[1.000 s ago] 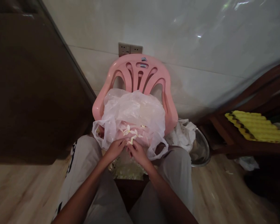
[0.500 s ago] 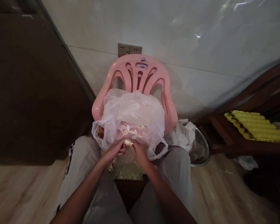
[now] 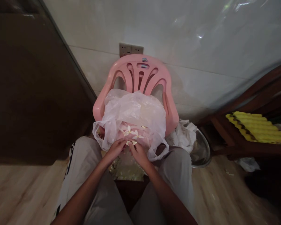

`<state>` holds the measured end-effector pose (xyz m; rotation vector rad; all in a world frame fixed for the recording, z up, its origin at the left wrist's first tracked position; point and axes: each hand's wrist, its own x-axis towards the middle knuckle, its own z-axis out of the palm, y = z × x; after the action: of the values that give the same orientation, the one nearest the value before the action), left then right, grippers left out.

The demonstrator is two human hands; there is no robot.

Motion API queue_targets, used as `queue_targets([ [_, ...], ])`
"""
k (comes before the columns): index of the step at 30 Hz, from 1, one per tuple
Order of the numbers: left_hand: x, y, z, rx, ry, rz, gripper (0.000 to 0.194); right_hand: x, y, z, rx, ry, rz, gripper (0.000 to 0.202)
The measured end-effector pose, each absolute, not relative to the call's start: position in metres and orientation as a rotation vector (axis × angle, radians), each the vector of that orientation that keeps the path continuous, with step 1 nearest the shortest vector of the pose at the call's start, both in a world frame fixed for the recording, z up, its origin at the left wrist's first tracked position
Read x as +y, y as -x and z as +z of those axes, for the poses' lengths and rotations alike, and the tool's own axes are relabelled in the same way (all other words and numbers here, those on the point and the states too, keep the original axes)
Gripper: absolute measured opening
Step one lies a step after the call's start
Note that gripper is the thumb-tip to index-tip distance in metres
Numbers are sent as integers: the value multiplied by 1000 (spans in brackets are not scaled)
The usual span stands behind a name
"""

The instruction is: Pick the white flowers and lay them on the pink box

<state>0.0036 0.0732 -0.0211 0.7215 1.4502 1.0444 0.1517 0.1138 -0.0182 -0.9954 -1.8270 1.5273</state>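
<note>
Between my fingertips, a small pale yellow-white flower [image 3: 134, 142] is pinched, its petals showing above my thumbs. My left hand [image 3: 118, 147] grips it from the left and my right hand [image 3: 137, 152] from the right, the two nearly touching. Just beyond them, white flowers [image 3: 129, 131] lie at the mouth of a translucent plastic bag [image 3: 135, 104]. The bag rests on the seat of a pink plastic chair [image 3: 100, 107]. Below my hands, between my knees, is a container [image 3: 128, 172] with small pale and greenish pieces in it.
A metal basin [image 3: 204, 151] with a crumpled white bag [image 3: 184, 134] is right of the chair. Farther right, a yellow ridged tray [image 3: 257, 126] lies on dark wooden furniture [image 3: 245, 151]. A dark panel [image 3: 37, 93] stands at the left, and a wall socket [image 3: 131, 50] is behind the chair.
My right hand's fingers have shifted slightly left, closer to my left hand. The flower between them has turned and shows differently. The whole view has moved very slightly.
</note>
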Motion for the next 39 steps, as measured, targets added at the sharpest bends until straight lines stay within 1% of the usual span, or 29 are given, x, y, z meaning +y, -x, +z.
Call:
queue_targets([
  [3,73,-5,-20,1491,-826,1077,45,113,-151,-22,-1826,986,1495,33],
  [7,71,-5,-24,1554,-937,1097,43,114,-149,-27,-1744,1010,1578,35],
  [13,70,-6,-24,1505,-963,1098,44,121,-149,-30,-1450,1027,1935,32],
  [16,70,-10,-19,1406,-889,1099,47,123,-151,-27,-1348,984,2032,31],
  [20,70,-18,-14,1361,-870,1126,49,121,-149,-26,-1265,1012,2038,31],
  [29,70,-18,-19,1447,-1088,1152,41,119,-145,-29,-1213,1116,1979,43],
  [36,65,-15,-6,1565,-1402,1060,37,121,-149,-30,-1298,1123,1975,49],
  [39,63,-15,0,1616,-1518,1003,34,119,-150,-29,-1277,1143,1984,47],
])
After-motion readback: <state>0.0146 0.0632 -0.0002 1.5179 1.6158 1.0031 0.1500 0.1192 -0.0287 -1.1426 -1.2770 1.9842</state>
